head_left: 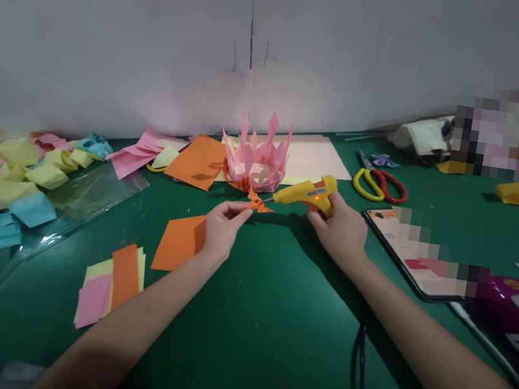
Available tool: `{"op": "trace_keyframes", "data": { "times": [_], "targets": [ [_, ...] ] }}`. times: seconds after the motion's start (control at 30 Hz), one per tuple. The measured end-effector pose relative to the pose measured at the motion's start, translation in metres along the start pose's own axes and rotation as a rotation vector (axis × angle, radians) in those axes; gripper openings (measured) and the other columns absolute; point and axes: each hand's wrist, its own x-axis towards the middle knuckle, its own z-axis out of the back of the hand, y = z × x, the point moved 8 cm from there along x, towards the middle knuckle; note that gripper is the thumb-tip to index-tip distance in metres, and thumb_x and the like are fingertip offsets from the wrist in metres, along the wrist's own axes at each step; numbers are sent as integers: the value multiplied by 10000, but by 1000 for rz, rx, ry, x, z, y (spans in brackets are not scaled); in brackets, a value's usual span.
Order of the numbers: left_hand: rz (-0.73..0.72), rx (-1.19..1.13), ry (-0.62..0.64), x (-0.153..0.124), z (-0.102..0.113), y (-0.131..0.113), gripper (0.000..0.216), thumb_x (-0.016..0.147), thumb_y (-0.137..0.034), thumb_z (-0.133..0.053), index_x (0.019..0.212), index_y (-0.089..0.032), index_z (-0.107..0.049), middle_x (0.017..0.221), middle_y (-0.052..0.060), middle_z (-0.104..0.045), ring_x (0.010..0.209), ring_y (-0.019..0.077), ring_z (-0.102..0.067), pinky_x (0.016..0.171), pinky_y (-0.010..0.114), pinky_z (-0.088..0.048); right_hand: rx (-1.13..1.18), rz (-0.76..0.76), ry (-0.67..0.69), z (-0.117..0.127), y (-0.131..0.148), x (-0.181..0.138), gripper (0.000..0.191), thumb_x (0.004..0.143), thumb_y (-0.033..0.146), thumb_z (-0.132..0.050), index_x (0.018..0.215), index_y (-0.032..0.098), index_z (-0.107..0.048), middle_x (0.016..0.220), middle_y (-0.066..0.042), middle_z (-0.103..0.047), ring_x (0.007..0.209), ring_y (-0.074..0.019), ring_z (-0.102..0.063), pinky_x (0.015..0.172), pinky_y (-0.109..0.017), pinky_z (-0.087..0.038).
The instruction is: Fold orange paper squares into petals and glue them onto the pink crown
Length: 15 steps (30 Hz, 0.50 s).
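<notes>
My left hand (222, 228) pinches a small folded orange paper piece (258, 204) just above the green table (269, 326). My right hand (339, 229) grips a yellow glue gun (306, 193), its nozzle pointing left and almost touching that orange piece. Right behind them stands a pink folded paper crown (260, 155) with orange folded pieces at its base. A flat orange sheet (179, 242) lies under my left wrist.
Folded yellow, blue and peach paper units (22, 178) pile up at the left on clear plastic. Pink, yellow and orange slips (110, 283) lie near the front. Yellow and red scissors (380, 185), a phone (419, 254) and the black glue gun cord (360, 372) lie at the right.
</notes>
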Motion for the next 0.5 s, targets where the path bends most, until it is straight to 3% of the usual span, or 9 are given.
{"op": "trace_keyframes", "data": {
  "times": [0.5],
  "targets": [
    [-11, 16, 21, -1, -2, -1, 128, 586, -210, -757, 669, -167, -669, 793, 47, -717, 790, 172, -659, 810, 366, -524, 3, -15, 1, -2, -2, 1, 215, 740, 350, -496, 877, 198, -559, 584, -16, -538, 522, -175, -470, 474, -256, -227]
  ]
}}
